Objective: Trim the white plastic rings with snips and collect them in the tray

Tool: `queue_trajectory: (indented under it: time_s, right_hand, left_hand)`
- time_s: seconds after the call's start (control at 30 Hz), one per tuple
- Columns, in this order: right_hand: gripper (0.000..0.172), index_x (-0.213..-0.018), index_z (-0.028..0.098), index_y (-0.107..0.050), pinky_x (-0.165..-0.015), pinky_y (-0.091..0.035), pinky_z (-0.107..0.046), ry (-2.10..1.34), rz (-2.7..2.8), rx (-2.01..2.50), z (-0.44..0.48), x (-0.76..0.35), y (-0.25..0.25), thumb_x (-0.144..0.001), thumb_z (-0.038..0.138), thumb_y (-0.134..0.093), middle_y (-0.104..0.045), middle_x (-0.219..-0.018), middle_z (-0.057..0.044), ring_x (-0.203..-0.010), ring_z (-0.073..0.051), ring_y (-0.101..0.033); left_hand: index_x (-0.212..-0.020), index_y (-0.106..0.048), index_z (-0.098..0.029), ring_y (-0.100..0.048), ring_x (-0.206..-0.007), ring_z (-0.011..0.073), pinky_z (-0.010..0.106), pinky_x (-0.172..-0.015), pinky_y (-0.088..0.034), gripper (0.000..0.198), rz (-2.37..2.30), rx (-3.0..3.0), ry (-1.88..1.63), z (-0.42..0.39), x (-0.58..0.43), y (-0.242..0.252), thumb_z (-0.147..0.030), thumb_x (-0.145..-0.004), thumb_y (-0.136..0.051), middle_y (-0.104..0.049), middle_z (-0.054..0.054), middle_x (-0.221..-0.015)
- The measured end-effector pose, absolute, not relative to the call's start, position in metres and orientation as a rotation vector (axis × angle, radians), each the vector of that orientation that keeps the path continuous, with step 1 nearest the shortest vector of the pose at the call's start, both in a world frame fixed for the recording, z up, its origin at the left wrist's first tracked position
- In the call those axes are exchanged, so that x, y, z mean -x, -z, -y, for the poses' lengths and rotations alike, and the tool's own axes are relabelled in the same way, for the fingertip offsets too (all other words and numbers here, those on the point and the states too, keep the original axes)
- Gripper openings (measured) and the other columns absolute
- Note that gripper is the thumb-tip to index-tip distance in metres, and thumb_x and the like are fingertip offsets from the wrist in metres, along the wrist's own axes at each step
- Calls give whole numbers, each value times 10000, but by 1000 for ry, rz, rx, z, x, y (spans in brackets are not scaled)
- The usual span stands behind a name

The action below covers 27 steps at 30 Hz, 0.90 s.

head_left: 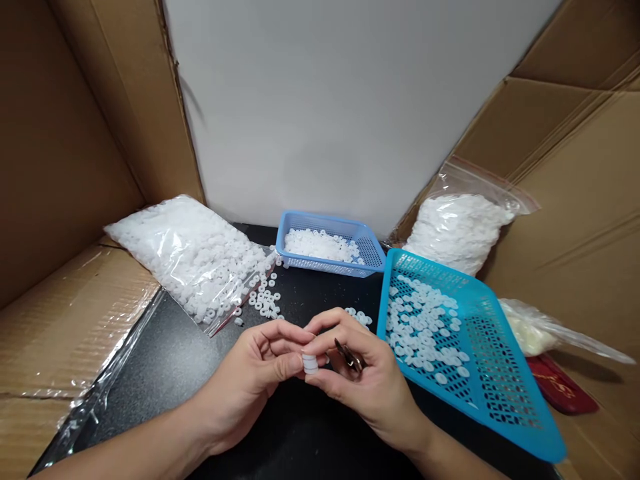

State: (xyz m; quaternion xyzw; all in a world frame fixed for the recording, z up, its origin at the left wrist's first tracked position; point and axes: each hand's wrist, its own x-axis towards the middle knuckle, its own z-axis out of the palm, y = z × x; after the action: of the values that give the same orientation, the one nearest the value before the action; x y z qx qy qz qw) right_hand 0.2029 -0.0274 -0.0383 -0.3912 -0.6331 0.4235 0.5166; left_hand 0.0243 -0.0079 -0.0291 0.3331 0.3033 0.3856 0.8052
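Lower centre of the frame: stack of white rings pinched end to end between the fingertips of left hand and right hand, just above the black surface; both hands closed on it
Right hand, besides: thin dark tool tucked under the fingers; kind too small to tell
Doing it well, as a judgement: press lightly along the stack's length, against sideways slip; keep the holes lined up; hold the tool tip away from the rings; stay low over the surface, to keep any dropped ring near
Baskets: two, both blue; small basket at upper centre; large basket at right, tilted; white rings in each
Bags: three, clear; left bag open toward loose rings; right bag at upper right; third bag at the right edge, contents yellowish
Rings: too many to count; in the stack, seemingly three or four
Other: one red flat thing at lower right
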Motion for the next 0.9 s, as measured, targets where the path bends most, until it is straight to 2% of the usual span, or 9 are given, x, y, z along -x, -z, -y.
queue_trajectory:
  time_s: [0.27, 0.37, 0.47, 0.63, 0.7, 0.83, 0.9]
  right_hand:
    - [89, -862, 234, -748, -428, -300, -180, -1053, 1526, 926, 29, -199, 37, -797, 188, -787, -623, -996, -27, -532, -49, -382]
    - [103, -862, 239, -742, -458, -358, -164, -1097, 1495, 926, 30, -198, 38, -795, 172, -781, -602, -1016, -25, -580, -55, -460]
    - [110, -856, 247, -738, -588, -494, -175, -1172, 1434, 914, 30, -199, 39, -792, 173, -787, -574, -1024, -17, -698, -80, -580]
    - [92, -856, 243, -732, -701, -558, -191, -1243, 1407, 922, 30, -199, 38, -800, 197, -789, -548, -1040, -16, -778, -92, -626]
    - [102, -869, 241, -731, -705, -569, -203, -1238, 1411, 930, 30, -199, 38, -795, 205, -793, -554, -1044, -26, -803, -110, -638]
    - [117, -881, 237, -730, -615, -552, -186, -1208, 1436, 954, 30, -199, 39, -792, 244, -806, -560, -1039, -36, -751, -111, -617]
    - [115, -874, 237, -734, -639, -569, -204, -1215, 1435, 956, 30, -200, 39, -798, 278, -810, -548, -1031, -35, -762, -119, -621]
  left_hand:
    - [-754, -772, -175, -654, -718, 120, 185, -676, -475, 266, -706, -752, -864, 7, -26, 27, -266, -620, -983, -750, 1, -712]
    - [-790, -774, -174, -678, -748, 129, 192, -708, -487, 273, -679, -760, -865, 8, -25, 29, -313, -656, -967, -771, 12, -744]
    - [-892, -778, -180, -726, -818, 153, 217, -773, -504, 256, -620, -749, -828, 10, -24, 29, -316, -733, -924, -818, 48, -836]
    - [-905, -769, -178, -735, -799, 146, 221, -792, -506, 249, -628, -732, -806, 11, -23, 28, -247, -726, -927, -820, 39, -809]
    - [-893, -768, -173, -720, -776, 139, 213, -765, -502, 263, -660, -739, -818, 10, -24, 28, -234, -702, -938, -808, 30, -797]
    - [-872, -773, -172, -659, -691, 112, 190, -677, -474, 317, -701, -768, -874, 7, -25, 29, -255, -641, -973, -756, -8, -719]
    - [-896, -779, -176, -657, -687, 111, 192, -679, -471, 315, -684, -765, -877, 7, -25, 29, -288, -665, -963, -757, -9, -716]
